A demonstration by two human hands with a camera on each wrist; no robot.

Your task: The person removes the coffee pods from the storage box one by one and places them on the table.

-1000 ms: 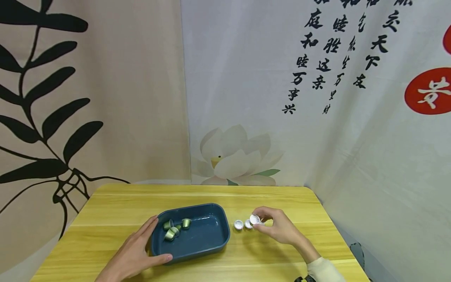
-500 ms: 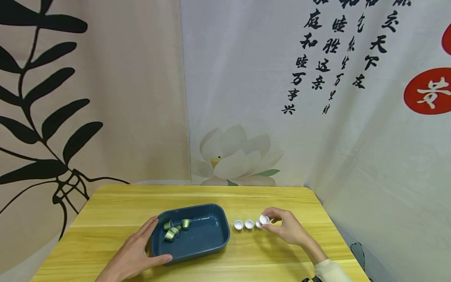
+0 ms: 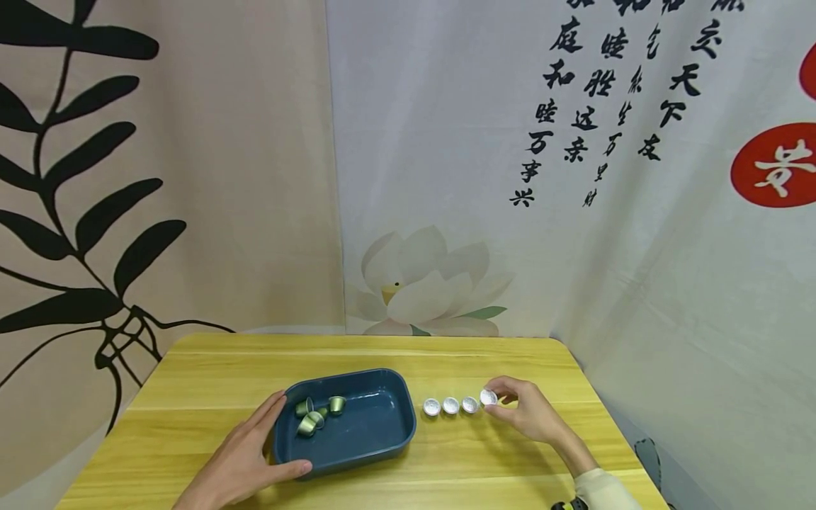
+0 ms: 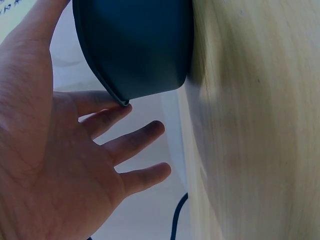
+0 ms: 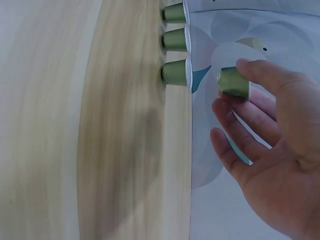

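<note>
My right hand (image 3: 532, 414) pinches a green coffee capsule (image 5: 234, 82) between thumb and fingers, with its white lid facing up. The held capsule is above the table in the right wrist view, at the right end of a row of three capsules (image 3: 450, 406) standing lid up. My left hand (image 3: 239, 450) is spread along the left end of a dark blue tray (image 3: 357, 445), thumb at the front rim and fingers at the back left corner. In the left wrist view its fingers are straight and an index finger touches the tray's rim. Several green capsules (image 3: 307, 423) lie in the tray's left part.
The yellow wooden table (image 3: 357, 492) has its far edge close to a printed cloth backdrop (image 3: 440, 177). A dark cable (image 4: 178, 215) hangs beyond the table edge in the left wrist view.
My right hand has shifted rightward along the row with a capsule in its fingers, uncovering the third standing capsule. The left hand, the tray and its capsules have stayed put.
</note>
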